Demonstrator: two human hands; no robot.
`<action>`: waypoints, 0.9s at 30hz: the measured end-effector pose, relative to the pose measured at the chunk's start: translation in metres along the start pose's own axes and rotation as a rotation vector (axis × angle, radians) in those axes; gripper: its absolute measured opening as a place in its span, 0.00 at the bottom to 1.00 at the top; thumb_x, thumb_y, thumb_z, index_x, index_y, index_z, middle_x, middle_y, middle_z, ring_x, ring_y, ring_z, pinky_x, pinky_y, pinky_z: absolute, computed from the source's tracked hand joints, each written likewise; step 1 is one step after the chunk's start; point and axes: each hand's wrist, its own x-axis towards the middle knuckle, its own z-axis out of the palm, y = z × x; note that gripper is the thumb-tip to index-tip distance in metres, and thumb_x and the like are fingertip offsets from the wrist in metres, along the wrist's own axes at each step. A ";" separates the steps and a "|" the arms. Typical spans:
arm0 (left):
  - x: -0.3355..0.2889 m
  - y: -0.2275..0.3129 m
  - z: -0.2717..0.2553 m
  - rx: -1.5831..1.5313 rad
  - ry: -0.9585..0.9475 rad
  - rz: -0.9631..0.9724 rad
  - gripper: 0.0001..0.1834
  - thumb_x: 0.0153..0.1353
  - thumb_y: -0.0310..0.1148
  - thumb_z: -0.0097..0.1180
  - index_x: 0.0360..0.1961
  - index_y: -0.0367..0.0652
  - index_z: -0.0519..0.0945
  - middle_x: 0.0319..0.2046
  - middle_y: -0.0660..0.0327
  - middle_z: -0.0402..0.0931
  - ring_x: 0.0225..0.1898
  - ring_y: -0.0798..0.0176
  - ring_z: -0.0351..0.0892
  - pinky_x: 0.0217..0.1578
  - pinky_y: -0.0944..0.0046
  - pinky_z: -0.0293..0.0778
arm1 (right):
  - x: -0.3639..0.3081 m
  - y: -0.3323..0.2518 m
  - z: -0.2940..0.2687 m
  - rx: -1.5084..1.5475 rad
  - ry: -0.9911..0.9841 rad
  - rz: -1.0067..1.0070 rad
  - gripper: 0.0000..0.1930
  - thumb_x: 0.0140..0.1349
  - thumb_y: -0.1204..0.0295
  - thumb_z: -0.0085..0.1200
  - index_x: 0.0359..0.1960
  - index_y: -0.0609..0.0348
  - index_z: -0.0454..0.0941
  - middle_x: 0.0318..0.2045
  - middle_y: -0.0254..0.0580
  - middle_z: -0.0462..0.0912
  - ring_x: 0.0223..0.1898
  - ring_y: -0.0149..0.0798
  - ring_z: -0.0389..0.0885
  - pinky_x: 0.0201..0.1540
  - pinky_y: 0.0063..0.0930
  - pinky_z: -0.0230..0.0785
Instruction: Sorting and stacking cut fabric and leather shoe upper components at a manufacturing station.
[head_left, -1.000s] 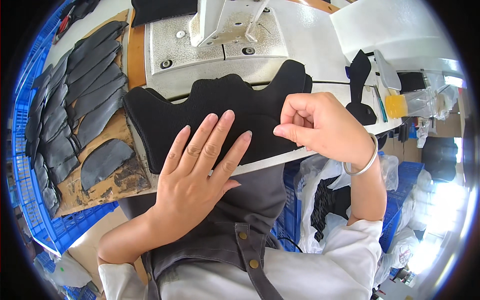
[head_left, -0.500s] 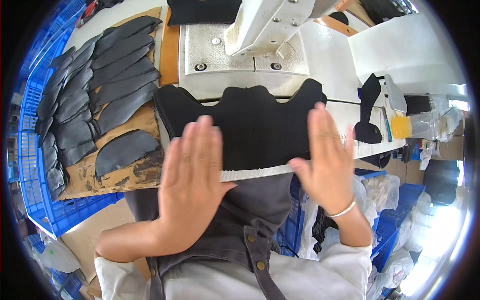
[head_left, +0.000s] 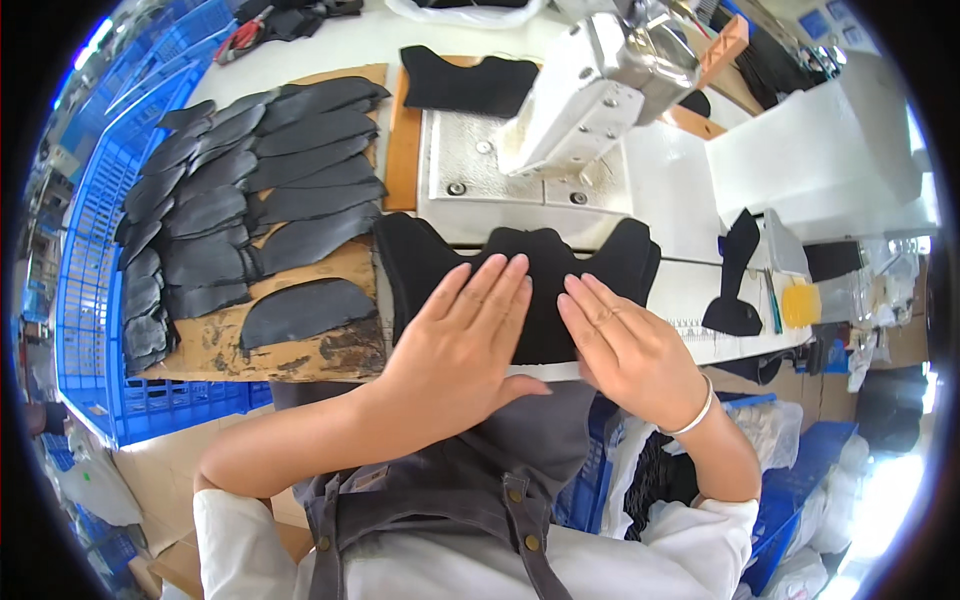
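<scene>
A stack of black fabric panels [head_left: 544, 258] with a wavy, notched far edge lies at the front of the white table, before the sewing machine [head_left: 580, 105]. My left hand [head_left: 460, 335] rests flat on the middle of the top panel, fingers stretched forward and together, thumb out to the right. Just to its right, my right hand [head_left: 635, 350] lies on the same panel, its fingers slanting inward with slight gaps. A bracelet circles the right wrist. Both palms press down, and neither hand grips anything. The panels' near edge is partly hidden under my hands.
Curved dark leather-like pieces [head_left: 310, 190] lie in overlapping rows on a stained brown board [head_left: 270, 362] at left, beside a blue crate [head_left: 90, 340]. Another black panel [head_left: 470, 88] sits behind. A narrow black piece [head_left: 735, 270] and a yellow-ended roll [head_left: 800, 303] lie right.
My hands have moved inward from the panels' two sides to the middle and now lie close together. The view has shifted, showing more of the table's far part.
</scene>
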 end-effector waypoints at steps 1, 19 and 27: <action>0.003 0.001 -0.002 0.023 0.005 -0.012 0.45 0.47 0.52 0.64 0.58 0.26 0.67 0.64 0.44 0.61 0.64 0.48 0.63 0.62 0.52 0.59 | 0.005 0.000 -0.003 0.002 0.018 -0.019 0.19 0.58 0.71 0.53 0.49 0.72 0.75 0.51 0.58 0.77 0.52 0.49 0.78 0.53 0.37 0.73; 0.059 -0.197 -0.079 0.507 0.590 -0.126 0.29 0.49 0.14 0.47 0.57 0.39 0.72 0.57 0.52 0.72 0.58 0.50 0.70 0.60 0.54 0.66 | -0.002 -0.022 0.032 0.302 0.143 0.266 0.31 0.51 0.66 0.58 0.60 0.60 0.71 0.63 0.49 0.67 0.65 0.50 0.64 0.66 0.49 0.50; 0.163 -0.159 -0.010 0.173 -0.119 -0.187 0.32 0.61 0.36 0.54 0.65 0.41 0.61 0.57 0.51 0.71 0.54 0.44 0.74 0.58 0.53 0.66 | -0.002 -0.027 0.038 0.286 0.180 0.279 0.28 0.53 0.62 0.55 0.57 0.61 0.73 0.61 0.49 0.70 0.63 0.51 0.66 0.65 0.49 0.52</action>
